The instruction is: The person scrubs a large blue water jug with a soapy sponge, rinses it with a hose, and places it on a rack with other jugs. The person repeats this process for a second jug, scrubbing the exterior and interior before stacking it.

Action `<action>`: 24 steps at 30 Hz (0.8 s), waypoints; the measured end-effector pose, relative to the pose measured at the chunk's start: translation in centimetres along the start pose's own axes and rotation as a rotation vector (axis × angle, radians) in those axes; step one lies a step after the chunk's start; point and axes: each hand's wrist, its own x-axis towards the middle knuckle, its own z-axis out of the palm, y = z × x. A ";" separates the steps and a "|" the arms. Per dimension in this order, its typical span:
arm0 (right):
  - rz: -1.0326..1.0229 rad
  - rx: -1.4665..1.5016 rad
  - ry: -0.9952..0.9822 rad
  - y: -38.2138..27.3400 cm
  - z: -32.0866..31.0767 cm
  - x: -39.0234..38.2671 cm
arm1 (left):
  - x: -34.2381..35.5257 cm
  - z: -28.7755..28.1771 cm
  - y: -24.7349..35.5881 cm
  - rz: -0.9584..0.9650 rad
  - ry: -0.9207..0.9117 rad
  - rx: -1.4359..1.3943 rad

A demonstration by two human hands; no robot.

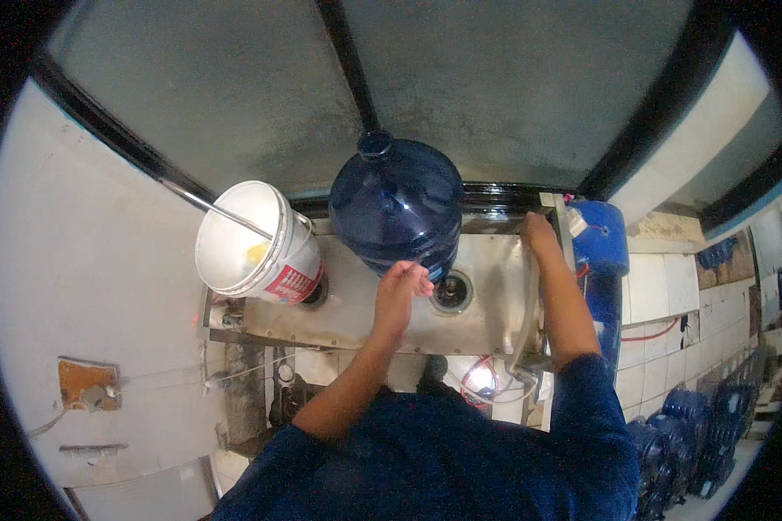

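A large dark-blue water jug (397, 201) stands upright on a stainless-steel counter (374, 319), its neck toward the back wall. My left hand (401, 291) is in front of the jug's lower side, with its fingers curled in. Whether it touches the jug or has something small in it, I cannot tell. Just right of that hand is a round dark fitting (452, 292) set into the counter. My right hand (539, 233) is closed at the counter's far right corner, by the metal frame. What it grips is hidden. A pale hose (527, 321) hangs below it.
A white bucket (265, 247) with a metal rod (222, 211) and something yellow inside stands on the counter's left. At the right is a blue tank (601, 243). Several blue jugs (686, 421) stand on the floor at the lower right. Cables (261, 372) run below the counter.
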 end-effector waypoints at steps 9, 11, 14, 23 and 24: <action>0.206 0.109 0.111 6.1 20.2 0.7 | 0.6 -2.2 5.7 0.566 0.181 0.369; 0.151 0.129 0.177 0.9 15.5 -3.3 | 2.1 -3.5 8.5 0.711 0.278 0.585; 0.187 0.216 0.242 -1.2 8.0 -8.1 | 7.4 -4.1 12.7 0.686 0.250 0.767; 0.158 0.749 0.269 -8.0 8.8 -29.7 | 15.5 -1.3 16.0 0.818 -0.127 0.512; 0.222 0.780 0.239 -8.5 9.3 -32.3 | 14.5 -0.7 15.6 0.890 -0.157 0.508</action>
